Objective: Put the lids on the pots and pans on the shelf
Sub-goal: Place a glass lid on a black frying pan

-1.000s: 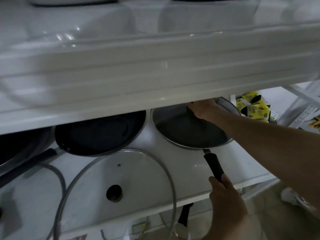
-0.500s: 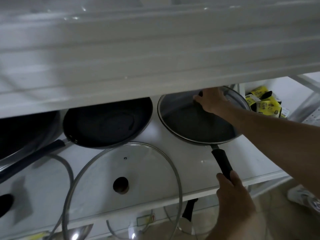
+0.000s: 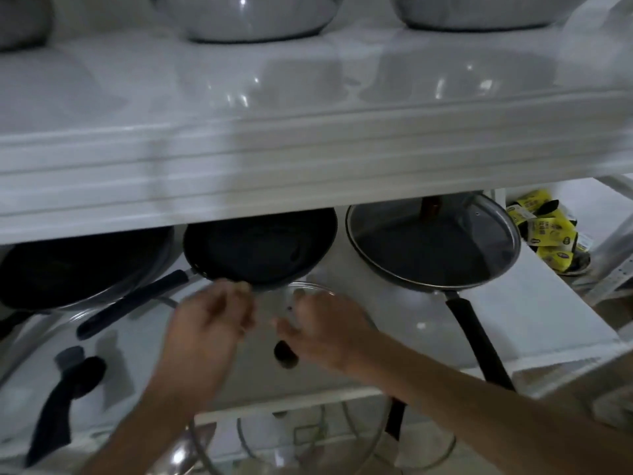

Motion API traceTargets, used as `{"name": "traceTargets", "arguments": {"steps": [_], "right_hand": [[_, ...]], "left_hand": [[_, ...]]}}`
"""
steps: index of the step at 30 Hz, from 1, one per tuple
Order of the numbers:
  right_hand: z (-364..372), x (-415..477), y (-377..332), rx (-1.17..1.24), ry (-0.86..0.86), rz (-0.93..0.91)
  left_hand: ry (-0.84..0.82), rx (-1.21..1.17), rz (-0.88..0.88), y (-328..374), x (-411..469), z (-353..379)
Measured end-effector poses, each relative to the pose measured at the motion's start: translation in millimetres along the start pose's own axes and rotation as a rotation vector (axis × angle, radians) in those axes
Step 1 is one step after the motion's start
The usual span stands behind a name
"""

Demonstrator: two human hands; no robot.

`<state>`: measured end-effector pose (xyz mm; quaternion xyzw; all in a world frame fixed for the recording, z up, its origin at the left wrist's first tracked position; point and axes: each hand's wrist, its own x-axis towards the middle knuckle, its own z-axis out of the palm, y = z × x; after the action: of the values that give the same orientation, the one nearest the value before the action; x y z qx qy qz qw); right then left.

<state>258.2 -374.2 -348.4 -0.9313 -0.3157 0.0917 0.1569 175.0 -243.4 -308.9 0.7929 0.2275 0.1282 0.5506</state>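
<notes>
A glass lid (image 3: pixel 479 231) sits on the right pan (image 3: pixel 404 281), whose black handle (image 3: pixel 476 337) points toward me. The middle pan (image 3: pixel 260 245) and the left pan (image 3: pixel 78 265) are uncovered. Another glass lid (image 3: pixel 267 303) with a dark knob (image 3: pixel 284 353) lies flat on the shelf in front of the middle pan. My right hand (image 3: pixel 325 327) is spread on this lid, fingertips at its far rim. My left hand (image 3: pixel 212 323) is blurred, with its fingers curled at the lid's far left rim. Whether it grips the lid is unclear.
The upper shelf's thick white edge (image 3: pixel 308 159) overhangs the pans and carries steel pots (image 3: pixel 246 15). Another lid with a black knob (image 3: pixel 85 371) lies at the left front. Yellow packets (image 3: pixel 544 231) are piled at the right. More glass lids (image 3: pixel 342 450) show below the shelf.
My right hand has left the lid on the right pan and my left hand has let go of that pan's handle. Both hands have moved left onto the lid lying on the shelf.
</notes>
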Motion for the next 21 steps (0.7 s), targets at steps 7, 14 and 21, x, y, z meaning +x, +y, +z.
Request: {"name": "traceTargets", "arguments": {"steps": [7, 14, 21], "right_hand": [[58.1, -11.4, -36.0, -0.104, -0.035, 0.058], [85.2, 0.9, -28.1, -0.085, 0.151, 0.102], [90.9, -25.8, -26.7, -0.105, 0.221, 0.104]], "left_hand": [[0.25, 1.047, 0.263, -87.9, 74.6, -115.0], [0.029, 1.01, 0.097, -111.4, 122.9, -132.4], [-0.173, 0.862, -0.028, -121.3, 143.5, -140.2]]}}
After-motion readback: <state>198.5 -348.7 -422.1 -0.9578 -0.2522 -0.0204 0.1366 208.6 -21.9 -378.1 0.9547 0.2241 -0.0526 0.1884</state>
